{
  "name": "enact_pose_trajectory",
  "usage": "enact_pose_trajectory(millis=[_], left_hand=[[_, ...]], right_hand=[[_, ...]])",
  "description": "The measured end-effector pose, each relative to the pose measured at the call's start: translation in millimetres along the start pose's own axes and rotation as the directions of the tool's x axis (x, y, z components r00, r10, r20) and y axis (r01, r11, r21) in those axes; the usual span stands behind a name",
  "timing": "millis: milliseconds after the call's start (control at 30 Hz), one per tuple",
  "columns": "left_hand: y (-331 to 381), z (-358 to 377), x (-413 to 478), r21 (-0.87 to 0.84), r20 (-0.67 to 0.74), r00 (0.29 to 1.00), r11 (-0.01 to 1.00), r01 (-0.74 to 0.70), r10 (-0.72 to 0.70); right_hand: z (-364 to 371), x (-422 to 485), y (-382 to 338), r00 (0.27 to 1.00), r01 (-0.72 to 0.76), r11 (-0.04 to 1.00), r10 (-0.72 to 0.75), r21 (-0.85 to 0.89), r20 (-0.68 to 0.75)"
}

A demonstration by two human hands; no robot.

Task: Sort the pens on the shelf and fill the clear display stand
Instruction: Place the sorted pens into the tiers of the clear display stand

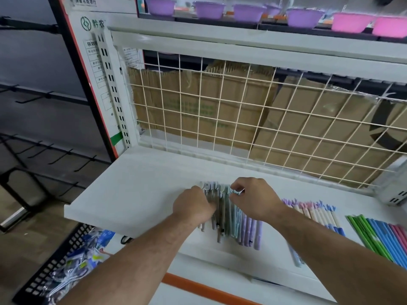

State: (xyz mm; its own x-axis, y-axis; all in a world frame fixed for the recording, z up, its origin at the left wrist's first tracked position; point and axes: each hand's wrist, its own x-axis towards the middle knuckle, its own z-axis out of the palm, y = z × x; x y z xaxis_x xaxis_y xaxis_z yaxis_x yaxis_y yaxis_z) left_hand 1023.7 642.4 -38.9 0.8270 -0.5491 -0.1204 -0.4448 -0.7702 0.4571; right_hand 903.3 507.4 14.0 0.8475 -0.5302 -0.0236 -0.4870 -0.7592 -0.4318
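Lying side by side near the front edge of the white shelf, the row of grey, mint, pale blue and lilac pens has both hands on it, caps pointing toward the back. The left hand sits knuckles up on the grey end with its fingers curled down. The fingertips are hidden, so I cannot tell whether it clasps any pens or only presses them. The right hand reaches over the cap ends, thumb and forefinger pinching narrowly at the top of one pale blue pen in the row. To the right on the same shelf lie a fan of cream, pink and blue pens with tufted tops and, near the right edge, a slanted group of green, blue and pink pens. A single pale pen hangs over the front lip, partly behind the right forearm. A cream wire grid closes the back of the shelf, with brown cardboard behind it. Purple plastic bowls and pink plastic bowls line the shelf above. Down at the lower left, a black perforated basket holds small blue and white packets.
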Motion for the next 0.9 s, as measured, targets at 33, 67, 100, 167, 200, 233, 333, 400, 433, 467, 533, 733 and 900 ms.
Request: enact_pose_trajectory(millis=[33, 67, 100, 167, 200, 233, 333, 400, 433, 467, 533, 733, 900], left_hand=[[1, 1, 0, -0.005, -0.004, 1.000, 1.000, 0.001, -0.001], [1, 1, 1, 0.000, -0.004, 1.000, 1.000, 0.002, -0.002], [0, 1, 2, 0.010, -0.001, 1.000, 1.000, 0.006, -0.006], [-1, 1, 4, 0.023, 0.010, 1.000, 1.000, 0.016, -0.017], [-2, 0, 4, 0.022, 0.013, 1.000, 1.000, 0.020, -0.020], [-3, -1, 5, 0.020, 0.011, 1.000, 0.999, 0.025, -0.025], [-3, -3, 6, 0.031, 0.013, 0.999, 0.999, 0.034, -0.034], [-2, -4, 5, 0.024, 0.031, 0.999, 0.999, 0.035, -0.036], [-2, -4, 5, 0.023, 0.034, 0.999, 0.999, 0.032, -0.033], [-1, -4, 3, 0.027, 0.035, 0.999, 0.999, 0.032, -0.032], [1, -5, 1, 0.048, 0.032, 0.999, 0.998, 0.031, -0.033], [6, -9, -1, 0.079, 0.081, 0.996, 0.996, 0.038, -0.044], [8, -8, -4, 0.156, 0.129, 0.991, 0.988, 0.012, -0.032]], right_hand=[[0, 0, 0, 1.000, 0.003, 1.000, -0.003, 0.000, -0.001], [1, 0, -1, 1.000, 0.004, 1.000, -0.004, 0.000, -0.002], [1, 0, -1, 1.000, 0.004, 1.000, -0.004, 0.000, -0.002], [0, -1, -1, 1.000, 0.003, 1.000, -0.003, 0.002, -0.001], [-1, -1, -1, 1.000, 0.002, 1.000, -0.002, 0.005, -0.002], [-1, -2, -1, 1.000, 0.000, 1.000, 0.000, 0.009, -0.005], [-2, -5, 1, 1.000, 0.001, 1.000, -0.001, 0.014, -0.013], [-2, -7, 2, 1.000, 0.009, 1.000, -0.009, 0.004, -0.015], [-2, -8, 2, 1.000, 0.010, 1.000, -0.010, 0.001, -0.018], [-3, -9, 2, 1.000, 0.010, 1.000, -0.010, -0.001, -0.020], [-4, -10, 2, 1.000, 0.006, 1.000, -0.006, -0.001, -0.028], [-8, -18, 4, 0.999, -0.009, 1.000, 0.009, -0.003, -0.040], [-14, -28, 8, 0.999, -0.023, 1.000, 0.022, -0.004, -0.030]])
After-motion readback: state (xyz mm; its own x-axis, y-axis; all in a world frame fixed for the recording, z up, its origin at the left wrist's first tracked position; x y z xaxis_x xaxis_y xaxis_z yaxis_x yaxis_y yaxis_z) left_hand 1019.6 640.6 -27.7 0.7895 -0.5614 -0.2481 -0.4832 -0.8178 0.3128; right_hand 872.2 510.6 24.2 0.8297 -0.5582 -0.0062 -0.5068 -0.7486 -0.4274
